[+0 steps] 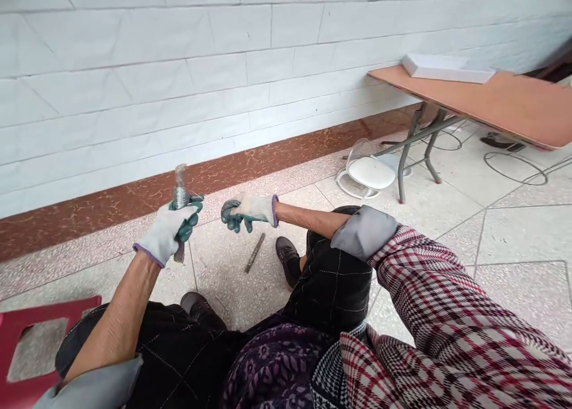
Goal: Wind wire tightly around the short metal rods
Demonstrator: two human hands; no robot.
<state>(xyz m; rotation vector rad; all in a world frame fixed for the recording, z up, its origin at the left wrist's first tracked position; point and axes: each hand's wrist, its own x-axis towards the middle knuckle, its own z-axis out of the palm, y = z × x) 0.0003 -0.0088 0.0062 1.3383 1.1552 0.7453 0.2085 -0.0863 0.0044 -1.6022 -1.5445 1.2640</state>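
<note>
My left hand (172, 227), in a white glove with green-coated palm and fingers, is wrapped round an upright short stick (180, 174). Silvery wire (180, 197) is wound in many turns about the stick just above the fingers. To its right, at about the same height, my right hand (245, 211) wears a matching glove. Its fingers are curled in; whatever they may hold is hidden or too thin to make out. Below the right hand, a short, dark, ridged bar (255, 253) lies on the floor, touched by neither hand.
A red plastic stool (44, 311) stands at the lower left. Ahead is a white tiled wall (179, 87) with a brown skirting. At the right stands a folding table (500, 105) with a white foam tray (447, 68) on it. A small white chair (370, 172) is beside its legs.
</note>
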